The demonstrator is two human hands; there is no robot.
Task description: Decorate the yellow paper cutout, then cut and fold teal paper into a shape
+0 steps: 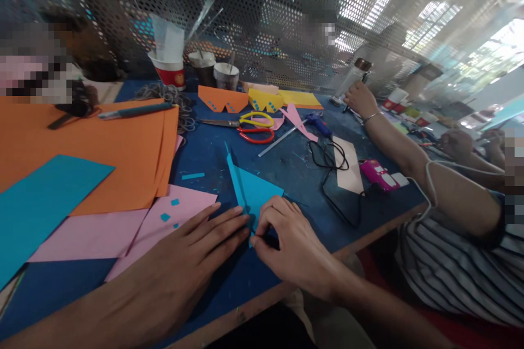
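A folded blue paper shape [251, 188] with a long pointed tip lies on the dark blue table [286, 166]. My left hand [192, 251] rests flat with its fingers stretched out, the fingertips pressing the paper's near left edge. My right hand [289, 240] is curled, thumb and fingers pinching the paper's near corner. A pink sheet [180, 212] with small blue squares lies under my left hand.
Orange sheets [90, 142], a teal sheet [41, 196], scissors [249, 125], folded orange and yellow shapes [241, 99], cups [170, 68], a glue gun [319, 122] with black cord and a pink device [379, 174] lie around. A person in a striped shirt [450, 262] sits at the right, arm on the table.
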